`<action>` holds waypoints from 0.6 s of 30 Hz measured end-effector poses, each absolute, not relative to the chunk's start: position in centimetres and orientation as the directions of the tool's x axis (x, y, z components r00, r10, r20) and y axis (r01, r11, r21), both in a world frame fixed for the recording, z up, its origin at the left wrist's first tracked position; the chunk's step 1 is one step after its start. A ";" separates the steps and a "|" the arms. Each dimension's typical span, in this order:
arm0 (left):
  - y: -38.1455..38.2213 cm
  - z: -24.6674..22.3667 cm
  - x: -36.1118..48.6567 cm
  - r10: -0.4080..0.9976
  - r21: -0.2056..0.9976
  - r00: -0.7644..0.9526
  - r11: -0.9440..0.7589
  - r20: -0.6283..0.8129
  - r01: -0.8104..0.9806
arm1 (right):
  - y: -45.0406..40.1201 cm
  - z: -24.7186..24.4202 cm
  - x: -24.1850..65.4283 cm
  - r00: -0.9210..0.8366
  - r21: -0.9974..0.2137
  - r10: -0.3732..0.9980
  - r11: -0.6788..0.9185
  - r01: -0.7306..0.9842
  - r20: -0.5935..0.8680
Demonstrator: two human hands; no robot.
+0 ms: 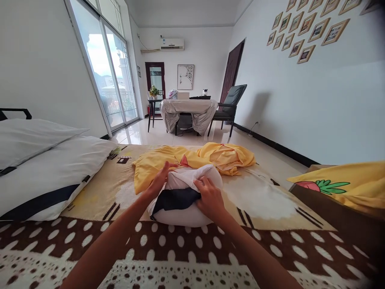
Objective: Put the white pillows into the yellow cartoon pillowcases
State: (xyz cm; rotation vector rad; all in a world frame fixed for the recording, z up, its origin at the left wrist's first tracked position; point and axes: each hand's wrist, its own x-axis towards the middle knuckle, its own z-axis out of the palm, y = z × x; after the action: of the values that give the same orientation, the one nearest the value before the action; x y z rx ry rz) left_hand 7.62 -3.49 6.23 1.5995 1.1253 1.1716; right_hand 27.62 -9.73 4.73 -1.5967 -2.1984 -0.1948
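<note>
On a brown-and-cream blanket (258, 196), a white pillow (183, 216) with a dark band (176, 199) lies between a person's two bare hands, seen from the head camera. The right hand (209, 196) pinches a fold of the white cover (192, 176) between thumb and bent fingers at the right end of the dark band. The left hand (164, 174) is open, its fingers parted and raised at the upper left edge of the pillow; whether its palm presses on the cloth cannot be told. Just beyond the pillow, crumpled yellow fabric (153, 160) spreads across the blanket, a red-orange pointed patch (184, 161) showing on it. Left of the pillow, well apart, lie two larger white cushions (87, 154), the nearer one trimmed in a dark stripe (42, 202). To the pillow's right, past the blanket, another yellow cloth (357, 180) bearing a pink-and-green print drapes over a brown surface (319, 204). Far beyond the pillow, across a glossy floor (138, 136), stand a covered table (189, 105) and a dark chair (230, 104), with glass doors (111, 76) on the left and small framed pictures (306, 24) on the right wall (300, 100).
</note>
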 end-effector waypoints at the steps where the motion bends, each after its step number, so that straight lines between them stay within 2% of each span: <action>1: -3.7 6.3 6.8 0.944 0.950 0.245 -0.265 0.220 0.165 | -9.8 4.4 27.8 -0.248 -0.150 0.869 0.338 0.929 0.428; 3: -3.9 6.1 5.6 0.887 0.937 0.404 -0.311 0.226 0.159 | -10.2 3.4 28.1 -0.225 -0.170 0.845 0.344 0.923 0.486; 5: -3.9 5.6 5.3 0.839 0.910 0.493 -0.365 0.232 0.194 | -10.7 2.3 28.4 -0.211 -0.159 0.789 0.362 0.918 0.577; 10: -3.7 5.2 6.6 0.819 0.856 0.525 -0.427 0.230 0.291 | -12.4 1.4 29.5 -0.294 -0.007 0.458 0.550 0.835 0.839; 14: -3.2 9.2 6.4 0.814 0.812 0.514 -0.480 0.271 0.331 | -14.6 6.3 30.4 -0.318 0.026 0.303 0.686 0.727 0.898; 18: -4.3 12.4 6.9 0.797 0.786 0.513 -0.524 0.318 0.328 | -16.8 12.0 31.8 -0.213 0.079 0.091 0.736 0.673 0.973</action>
State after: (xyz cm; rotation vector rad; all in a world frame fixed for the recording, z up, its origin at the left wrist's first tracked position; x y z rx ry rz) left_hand 6.88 -4.29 12.39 2.0868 0.9146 0.9030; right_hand 31.75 -16.84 12.03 -0.6082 -1.7266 -0.5976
